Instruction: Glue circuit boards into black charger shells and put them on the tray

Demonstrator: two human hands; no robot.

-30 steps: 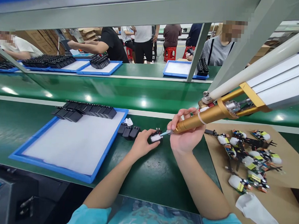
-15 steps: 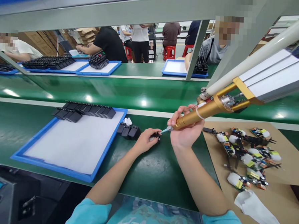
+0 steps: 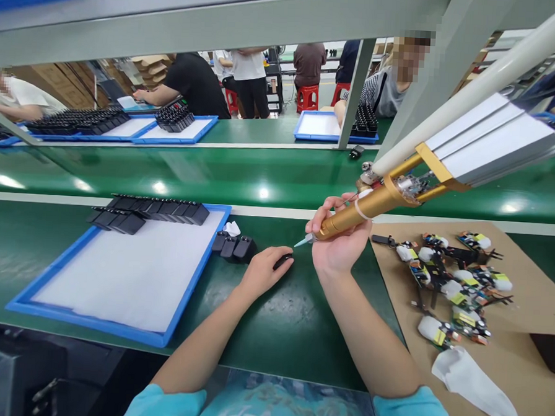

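Observation:
My right hand (image 3: 340, 245) is wrapped from below around a gold glue dispenser (image 3: 351, 217), which slopes up to the right. Its pale blue tapered nozzle (image 3: 304, 240) points down to the left. My left hand (image 3: 265, 271) grips a small black plastic case (image 3: 283, 260), mostly covered by the fingers, just over the green bench. The nozzle tip is close to this case but apart from it. Beside my left hand stand several black cases (image 3: 229, 248), with a crumpled white tissue (image 3: 232, 228) behind them.
Left, a blue-rimmed tray (image 3: 187, 290) carries rows of black cases (image 3: 161, 209). Right, cardboard (image 3: 533, 296) holds several wired circuit boards (image 3: 459, 289) and a white cloth (image 3: 475, 383). Beyond runs a green belt (image 3: 205, 170) with a small black piece (image 3: 356, 152); co-workers sit past it.
The nozzle tip, at the case before, is now apart from it. My left hand has turned the case, hiding more of it. A small black piece now shows on the belt.

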